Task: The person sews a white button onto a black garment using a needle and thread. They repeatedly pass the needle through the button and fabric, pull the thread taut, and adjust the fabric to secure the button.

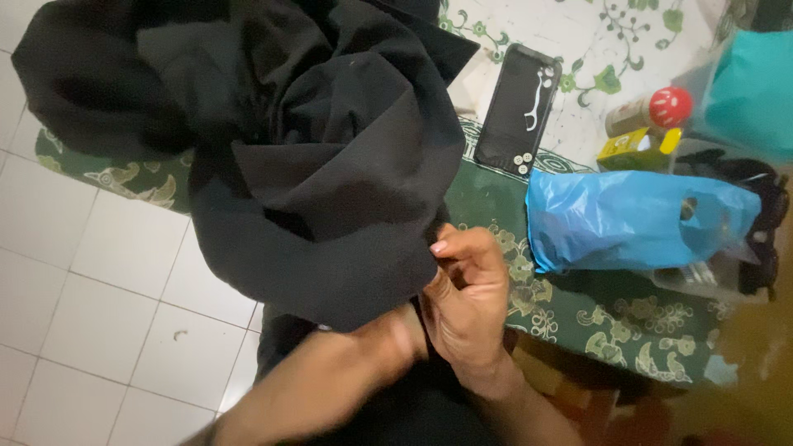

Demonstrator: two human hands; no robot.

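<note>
My right hand (467,289) pinches the black garment's (322,165) hem; my left hand, buried inside it, I cannot tell. Blue plastic bag (628,219) at three o'clock.

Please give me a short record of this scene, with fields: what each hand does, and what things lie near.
Right hand: right hand pinches the edge of the bunched black fabric garment with its fingers
Left hand: left hand mostly hidden under the garment; grip cannot be told
Surface: green patterned cloth mat on white tiled floor
Nearby: black rectangular phone case, crumpled blue plastic bag, bottle with red round cap, small yellow box
</note>
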